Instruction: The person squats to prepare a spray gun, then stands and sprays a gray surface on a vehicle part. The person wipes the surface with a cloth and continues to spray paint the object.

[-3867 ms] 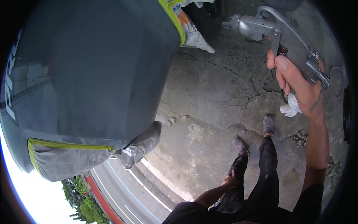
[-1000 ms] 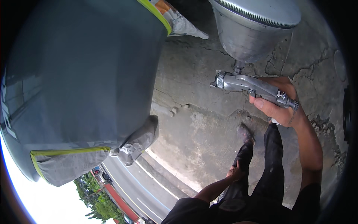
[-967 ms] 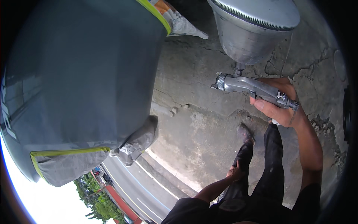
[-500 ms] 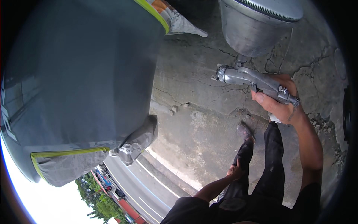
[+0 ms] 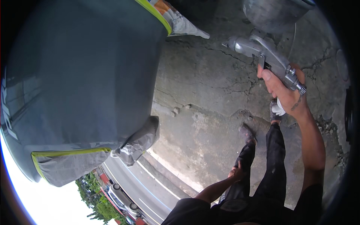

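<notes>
Nearest the camera, dark trousers [image 5: 275, 168] and two shoes [image 5: 247, 133] are seen from above on cracked concrete ground [image 5: 202, 93]. The left hand [image 5: 237, 174] is held low beside the thigh; whether it is open or closed cannot be told, and nothing is seen in it. The right hand [image 5: 283, 90] is raised at the right, its fingers closed around the handle of a silver spray gun [image 5: 262, 56], with one finger laid at the trigger. The nozzle of the gun is pointed to the left, and its metal cup [image 5: 273, 13] is seen at the upper edge. A white rag [image 5: 278, 109] is seen just below that hand. Farther off, at the left, a large grey painted panel [image 5: 82, 78] is edged with yellow-green tape [image 5: 153, 17] and masking paper [image 5: 138, 140]. A road with cars [image 5: 125, 191] is seen beyond.
</notes>
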`<state>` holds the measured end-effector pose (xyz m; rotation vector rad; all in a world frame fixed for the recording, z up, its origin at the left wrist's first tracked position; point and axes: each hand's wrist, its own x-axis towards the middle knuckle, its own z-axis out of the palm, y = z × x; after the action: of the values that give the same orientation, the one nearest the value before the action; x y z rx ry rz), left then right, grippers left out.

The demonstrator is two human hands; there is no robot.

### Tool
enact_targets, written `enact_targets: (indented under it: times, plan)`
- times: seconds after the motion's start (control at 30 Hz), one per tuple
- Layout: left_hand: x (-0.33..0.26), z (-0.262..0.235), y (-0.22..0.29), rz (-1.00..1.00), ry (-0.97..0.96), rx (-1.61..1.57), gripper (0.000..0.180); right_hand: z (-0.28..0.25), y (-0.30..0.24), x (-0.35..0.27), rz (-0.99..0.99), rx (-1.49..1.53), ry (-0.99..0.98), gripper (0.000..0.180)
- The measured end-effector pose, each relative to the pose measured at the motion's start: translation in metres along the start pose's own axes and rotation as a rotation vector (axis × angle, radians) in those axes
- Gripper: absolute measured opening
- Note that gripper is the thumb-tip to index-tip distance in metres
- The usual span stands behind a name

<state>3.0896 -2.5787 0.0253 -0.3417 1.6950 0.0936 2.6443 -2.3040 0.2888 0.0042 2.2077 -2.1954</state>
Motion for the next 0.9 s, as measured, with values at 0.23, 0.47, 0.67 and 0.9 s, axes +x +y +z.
enact_targets:
  times: [0.23,0.47,0.67,0.9]
  plan:
    - [-0.003,-0.006,0.004,-0.02,0.002,-0.003,0.112,-0.005,-0.006,-0.005,-0.239,0.092,-0.329,0.031]
    - [-0.004,-0.011,0.003,-0.007,-0.023,-0.026,0.113,-0.009,-0.013,-0.005,-0.07,0.002,-0.099,0.02]
    - [-0.003,-0.008,0.004,-0.02,0.0,-0.012,0.113,-0.01,-0.022,0.001,0.029,-0.029,-0.018,0.022]
    - [0.004,-0.004,-0.001,-0.007,0.003,-0.027,0.117,-0.013,-0.022,-0.002,-0.333,0.09,-0.294,0.018]
